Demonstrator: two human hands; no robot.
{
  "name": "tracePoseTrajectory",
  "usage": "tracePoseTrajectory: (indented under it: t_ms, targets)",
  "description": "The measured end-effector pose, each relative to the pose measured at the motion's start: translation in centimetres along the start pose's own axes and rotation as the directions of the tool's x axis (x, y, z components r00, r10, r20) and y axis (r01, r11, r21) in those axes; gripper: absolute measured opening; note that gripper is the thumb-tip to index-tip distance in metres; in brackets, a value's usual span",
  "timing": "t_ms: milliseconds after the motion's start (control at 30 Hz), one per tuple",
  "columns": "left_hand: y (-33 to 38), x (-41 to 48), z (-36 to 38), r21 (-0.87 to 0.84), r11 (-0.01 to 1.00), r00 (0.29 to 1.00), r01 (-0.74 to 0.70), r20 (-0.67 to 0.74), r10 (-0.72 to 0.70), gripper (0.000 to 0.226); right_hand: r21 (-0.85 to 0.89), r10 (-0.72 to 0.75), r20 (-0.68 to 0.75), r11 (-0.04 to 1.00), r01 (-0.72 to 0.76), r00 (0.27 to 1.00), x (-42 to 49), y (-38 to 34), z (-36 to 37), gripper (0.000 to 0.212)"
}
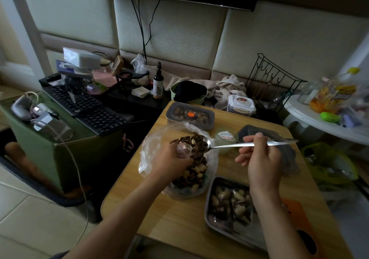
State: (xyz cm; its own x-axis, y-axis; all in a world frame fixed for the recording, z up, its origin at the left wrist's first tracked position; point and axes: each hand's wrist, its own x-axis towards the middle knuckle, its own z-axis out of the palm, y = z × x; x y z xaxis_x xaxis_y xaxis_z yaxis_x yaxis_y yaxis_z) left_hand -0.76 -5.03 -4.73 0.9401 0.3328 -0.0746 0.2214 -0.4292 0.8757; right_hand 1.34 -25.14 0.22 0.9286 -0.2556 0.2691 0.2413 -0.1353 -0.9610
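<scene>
The person is mid-scoop here. The plastic bag (151, 149) of mixed seeds and nuts (192, 141) sits toward the left edge of the table (159, 208), about halfway along it. The left hand (173, 162) has its fingers curled into the bag's mouth, pinching the plastic to hold it open. The right hand (259, 159) has its fingers pinched on the handle of the metal spoon (229, 146), thumb on top, with the bowl dipped into the pile at the bag's right side.

The metal tray (207, 208) just right of the bag, toward the near edge, already holds some of the mix, so that's probably where the scoop goes.

Tips for doing it clean:
- The left hand should pull the rim down and out so the floppy plastic doesn't fold over the spoon.
- Push the spoon in low and lift it level. Those flat seeds will likely slide off a heaped load.
- It's a short hop to the tray, so go straight across over the table and tip only once above the tray.
- Watch the small cup (226, 137) just behind the handle.
</scene>
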Motion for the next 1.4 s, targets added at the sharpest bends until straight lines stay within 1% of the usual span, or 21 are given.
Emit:
tracePoseTrajectory:
  t_ms: [33,100,167,233,300,433,533,633,700,867,933,1000,1067,1233,1400]
  targets:
    - [0.2,-0.1,0.1,0.055,0.998,1.0,-0.011,-0.013,0.012,0.023,0.014,-0.009,-0.005,1.0,0.009,1.0,0.0,-0.1,-0.1,0.039]
    - [0.4,-0.1,0.5,0.182,0.983,0.995,-0.036,-0.085,0.052,0.017,0.028,-0.033,-0.013,0.999,0.034,0.999,-0.2,-0.3,-0.3,0.039]
    - [0.6,-0.2,0.8,0.251,0.967,0.986,-0.031,-0.153,0.072,0.021,0.031,-0.056,-0.008,0.998,0.056,0.998,-0.3,-0.6,-0.4,0.039]
    - [0.9,-0.3,0.9,0.274,0.961,0.983,-0.028,-0.169,0.077,0.022,0.027,-0.069,0.031,0.997,0.068,0.997,-0.5,-0.7,-0.5,0.039]
    - [1.2,-0.4,0.9,0.315,0.949,0.989,-0.03,-0.125,0.073,0.022,0.008,-0.074,0.082,0.997,0.073,0.994,-0.7,-0.6,-0.5,0.039]
    - [1.0,0.0,0.7,0.441,0.896,0.998,-0.05,-0.001,0.056,0.043,-0.049,-0.109,0.139,0.992,0.117,0.984,-0.9,-0.1,-0.4,0.036]
    - [0.9,0.4,0.7,0.478,0.876,0.998,-0.065,0.027,0.059,0.047,-0.077,-0.165,0.183,0.98,0.181,0.969,-0.9,0.0,-0.3,0.034]
    - [0.7,0.7,0.9,0.468,0.881,0.998,-0.063,0.023,0.059,0.043,-0.077,-0.24,0.229,0.962,0.263,0.944,-1.2,-0.1,-0.1,0.032]
    - [0.4,0.8,1.0,0.432,0.901,0.999,-0.047,0.009,0.047,0.046,-0.09,-0.32,0.271,0.93,0.355,0.908,-1.5,-0.2,0.1,0.033]
    - [-0.2,1.2,1.3,0.365,0.931,0.999,0.0,-0.038,0.015,0.058,-0.159,-0.531,0.368,0.773,0.614,0.764,-2.1,-0.8,0.8,0.031]
    - [-0.1,1.2,1.4,0.326,0.945,0.998,0.002,-0.065,0.02,0.058,-0.188,-0.599,0.38,0.696,0.693,0.705,-2.3,-1.0,1.1,0.03]
    - [0.0,1.2,1.5,0.274,0.962,0.995,-0.004,-0.094,0.031,0.056,-0.207,-0.646,0.378,0.639,0.741,0.663,-2.5,-1.0,1.2,0.029]
    - [0.0,1.4,1.5,0.219,0.976,0.993,-0.008,-0.116,0.034,0.054,-0.224,-0.669,0.368,0.61,0.76,0.646,-2.6,-1.0,1.2,0.03]
    - [0.2,1.5,1.6,0.154,0.988,0.989,-0.028,-0.14,0.05,0.053,-0.233,-0.687,0.327,0.607,0.76,0.649,-2.7,-1.0,1.3,0.036]
    - [0.2,1.3,1.6,0.142,0.989,0.987,-0.037,-0.147,0.058,0.055,-0.219,-0.692,0.349,0.595,0.773,0.632,-2.7,-1.1,1.3,0.025]
